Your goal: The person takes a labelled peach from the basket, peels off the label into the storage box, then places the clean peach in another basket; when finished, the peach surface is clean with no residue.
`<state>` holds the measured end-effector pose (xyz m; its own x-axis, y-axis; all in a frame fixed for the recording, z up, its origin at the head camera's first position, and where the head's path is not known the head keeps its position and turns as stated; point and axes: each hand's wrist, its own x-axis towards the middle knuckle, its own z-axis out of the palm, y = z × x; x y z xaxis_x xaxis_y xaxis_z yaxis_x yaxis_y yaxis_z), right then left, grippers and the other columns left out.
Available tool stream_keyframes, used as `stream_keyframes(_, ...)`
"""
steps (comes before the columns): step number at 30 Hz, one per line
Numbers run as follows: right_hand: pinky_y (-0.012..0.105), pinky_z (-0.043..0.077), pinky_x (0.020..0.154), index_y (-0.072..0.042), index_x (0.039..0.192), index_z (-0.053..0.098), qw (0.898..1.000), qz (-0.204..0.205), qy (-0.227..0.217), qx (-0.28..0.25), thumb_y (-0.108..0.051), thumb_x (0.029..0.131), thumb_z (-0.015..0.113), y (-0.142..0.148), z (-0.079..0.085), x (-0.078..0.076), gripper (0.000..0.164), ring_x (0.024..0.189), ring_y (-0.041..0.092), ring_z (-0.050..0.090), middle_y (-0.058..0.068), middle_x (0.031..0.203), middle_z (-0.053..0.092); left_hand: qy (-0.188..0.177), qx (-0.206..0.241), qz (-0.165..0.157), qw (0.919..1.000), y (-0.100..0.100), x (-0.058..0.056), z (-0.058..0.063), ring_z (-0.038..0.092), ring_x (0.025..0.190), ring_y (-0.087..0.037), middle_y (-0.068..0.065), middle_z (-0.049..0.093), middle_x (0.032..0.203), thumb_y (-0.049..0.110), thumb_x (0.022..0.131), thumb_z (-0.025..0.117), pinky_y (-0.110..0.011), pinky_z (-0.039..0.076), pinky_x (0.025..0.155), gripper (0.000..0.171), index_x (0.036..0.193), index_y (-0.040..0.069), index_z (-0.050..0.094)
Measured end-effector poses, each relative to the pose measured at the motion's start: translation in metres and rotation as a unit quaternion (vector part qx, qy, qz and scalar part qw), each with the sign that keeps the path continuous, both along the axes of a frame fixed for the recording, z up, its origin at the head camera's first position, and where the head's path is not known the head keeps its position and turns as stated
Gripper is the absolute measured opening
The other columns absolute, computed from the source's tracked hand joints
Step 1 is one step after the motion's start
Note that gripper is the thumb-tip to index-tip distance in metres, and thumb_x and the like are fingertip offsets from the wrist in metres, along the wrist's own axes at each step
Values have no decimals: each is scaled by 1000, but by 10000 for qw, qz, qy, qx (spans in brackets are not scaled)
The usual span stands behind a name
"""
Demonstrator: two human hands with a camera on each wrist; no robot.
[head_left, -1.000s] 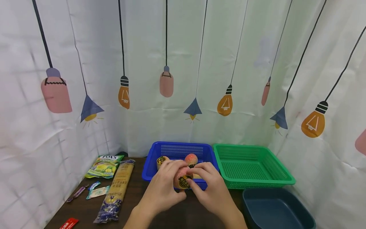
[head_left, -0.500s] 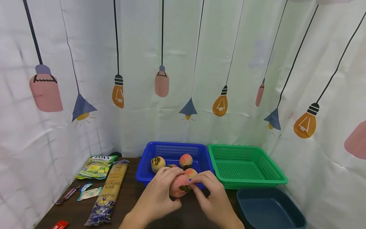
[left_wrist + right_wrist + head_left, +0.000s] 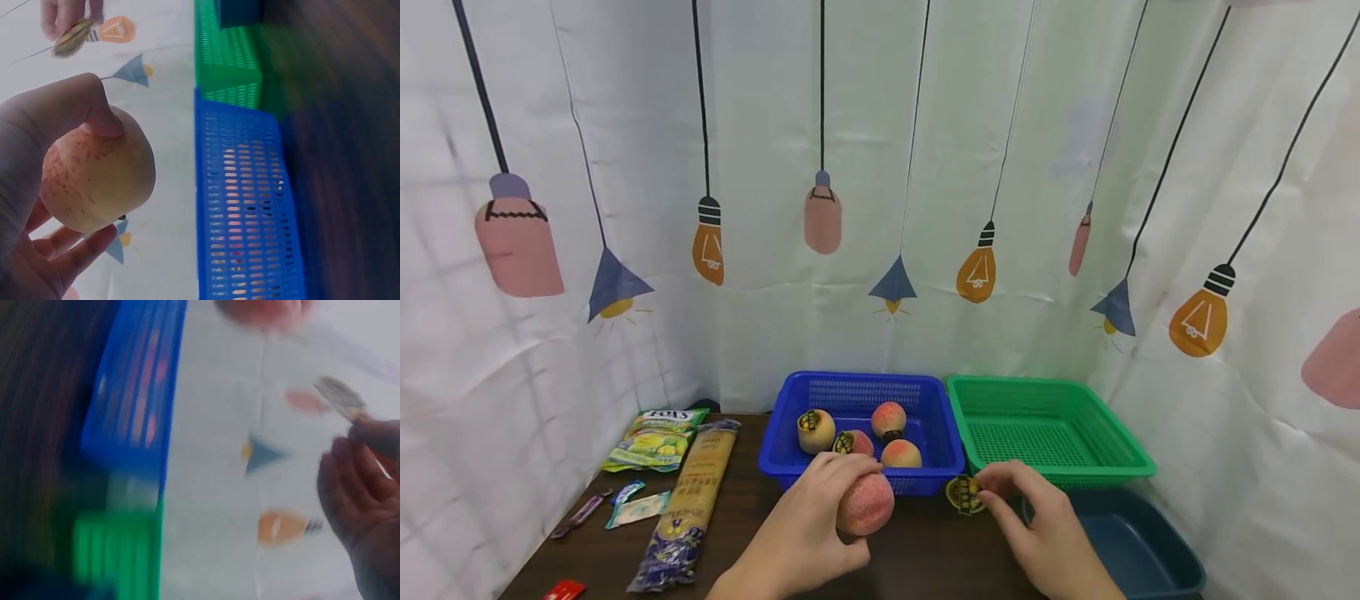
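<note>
A pink peach (image 3: 866, 505) is held in my left hand (image 3: 808, 529), just in front of the blue basket (image 3: 861, 377). In the left wrist view the thumb lies over the pale, red-speckled side of that peach (image 3: 103, 175). Off to the right, my right hand (image 3: 1037, 521) pinches a round black-and-yellow sticker (image 3: 964, 495) between thumb and fingertips, apart from the peach. The right wrist view is blurred, but the sticker (image 3: 340, 395) shows at the fingertips. Several more peaches (image 3: 889, 421) lie in the blue basket, some with like stickers on them.
A green basket (image 3: 1045, 383) stands right of the blue one, with a dark blue tray (image 3: 1138, 542) in front of it. On the left lie a spaghetti packet (image 3: 688, 500), a FOX'S candy bag (image 3: 655, 440) and small wrapped candies (image 3: 638, 508). A curtain hangs behind.
The sticker has come off the peach. My right hand has drawn away to the right with it, while my left hand keeps the peach, now showing a bare side.
</note>
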<state>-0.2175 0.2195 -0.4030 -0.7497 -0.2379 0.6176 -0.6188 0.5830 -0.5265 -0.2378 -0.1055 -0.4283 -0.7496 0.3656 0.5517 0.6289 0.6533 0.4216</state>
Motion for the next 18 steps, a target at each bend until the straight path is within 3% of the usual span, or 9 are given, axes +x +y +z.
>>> stream_keyframes(4,26,62,75,-28,114,72,9935,-502,-978,311,-13,104,78,56,-3,-3,19,88,1,70,-15,101,72,-216,16,-257,9994,0,3,-7,57,122,-6,19,64,140,19,61,99,-31,63,90,91,142,41,62)
stream_keyframes(8,25,60,75,-24,110,76,9742,-828,-1921,843,-24,106,76,112,-18,-11,3,88,0,68,-11,102,74,-330,25,-544,9980,4,4,-14,58,118,-7,16,64,136,19,63,99,-29,62,86,91,143,41,61)
stream_keyframes(13,25,57,71,-13,110,79,9442,-436,-3095,1044,-25,105,77,155,-48,-29,13,83,2,68,-3,103,77,-496,-32,-738,9960,9,4,-18,58,118,-8,17,65,134,20,64,99,-29,61,85,90,143,41,61)
stream_keyframes(16,26,57,69,-11,109,81,9349,-194,-3321,1238,-21,103,78,166,-64,-37,12,81,2,67,-1,102,78,-598,-104,-773,9952,11,5,-19,58,121,-9,19,66,135,22,65,99,-30,61,87,89,144,40,62)
stream_keyframes(18,26,57,68,-11,108,82,9324,-245,-3309,1434,-19,103,78,169,-71,-40,10,80,2,66,-2,101,78,-659,-159,-775,9947,11,6,-19,58,123,-10,20,67,137,24,66,99,-31,62,90,88,144,39,62)
